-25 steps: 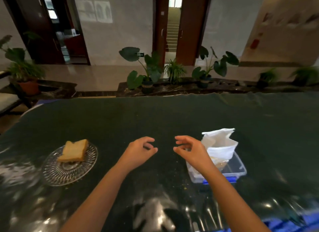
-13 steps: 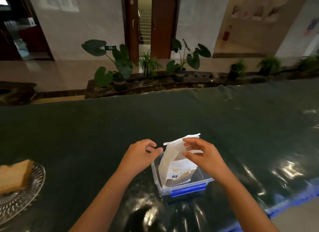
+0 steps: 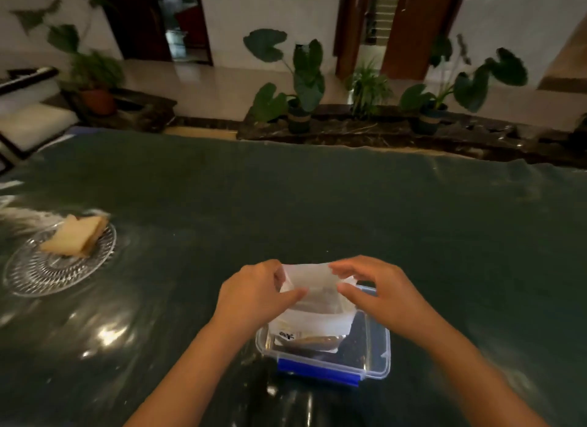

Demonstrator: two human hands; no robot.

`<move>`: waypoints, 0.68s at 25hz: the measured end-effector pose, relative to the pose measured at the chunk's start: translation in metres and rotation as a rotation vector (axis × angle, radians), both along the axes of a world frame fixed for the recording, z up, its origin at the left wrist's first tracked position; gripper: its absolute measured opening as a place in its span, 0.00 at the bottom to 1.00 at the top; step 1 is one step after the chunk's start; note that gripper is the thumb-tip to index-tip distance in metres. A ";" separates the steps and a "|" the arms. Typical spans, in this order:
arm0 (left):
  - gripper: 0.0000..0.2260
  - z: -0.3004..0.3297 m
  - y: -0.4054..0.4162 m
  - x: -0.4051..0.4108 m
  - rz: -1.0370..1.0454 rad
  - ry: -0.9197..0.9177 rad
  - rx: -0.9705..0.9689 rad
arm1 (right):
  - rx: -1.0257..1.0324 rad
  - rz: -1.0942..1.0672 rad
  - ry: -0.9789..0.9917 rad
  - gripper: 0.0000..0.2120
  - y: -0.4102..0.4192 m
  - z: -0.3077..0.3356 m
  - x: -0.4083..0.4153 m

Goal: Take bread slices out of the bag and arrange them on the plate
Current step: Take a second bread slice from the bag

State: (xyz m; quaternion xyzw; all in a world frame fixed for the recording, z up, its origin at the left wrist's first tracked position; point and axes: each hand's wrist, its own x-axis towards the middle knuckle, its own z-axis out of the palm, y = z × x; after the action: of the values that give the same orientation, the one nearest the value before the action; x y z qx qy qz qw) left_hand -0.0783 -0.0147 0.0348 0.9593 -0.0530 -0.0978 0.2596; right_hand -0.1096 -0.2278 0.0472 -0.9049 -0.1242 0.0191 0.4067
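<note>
Low in the frame, just right of centre, a clear plastic container [image 3: 374,361] with a blue clip on its near edge sits on the dark, glossy worktop [image 3: 317,210]. Standing inside it is the white bread bag [image 3: 313,302], a brown shape showing through its lower part. Both hands are on the bag's top edge: the left hand [image 3: 254,294] pinches the left side of the opening between thumb and fingers, and the right hand [image 3: 379,294] pinches the right side the same way, the mouth of the bag stretched between them. Up at the left edge of the frame, well apart from the container, a patterned glass plate [image 3: 41,275] rests on the worktop with bread slices [image 3: 74,236] lying on its far part. Beyond the worktop's far edge, potted plants [image 3: 298,86] line a dark ledge along the top of the frame, with brown doors behind.
</note>
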 end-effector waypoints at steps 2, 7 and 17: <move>0.17 -0.005 -0.009 -0.004 0.079 -0.018 0.048 | -0.090 0.113 -0.026 0.14 -0.006 -0.008 0.007; 0.18 -0.014 -0.030 -0.008 0.223 -0.098 0.071 | -0.313 0.241 -0.114 0.16 -0.008 -0.022 0.016; 0.08 -0.022 -0.007 -0.028 0.290 -0.086 -0.116 | -0.700 0.346 -0.062 0.13 -0.030 -0.024 -0.009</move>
State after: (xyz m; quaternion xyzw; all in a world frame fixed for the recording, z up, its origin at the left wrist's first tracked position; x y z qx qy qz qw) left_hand -0.1066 -0.0213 0.0129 0.9437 0.0695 -0.0148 0.3232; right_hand -0.1185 -0.2581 0.0234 -0.9547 -0.2732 0.1015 0.0604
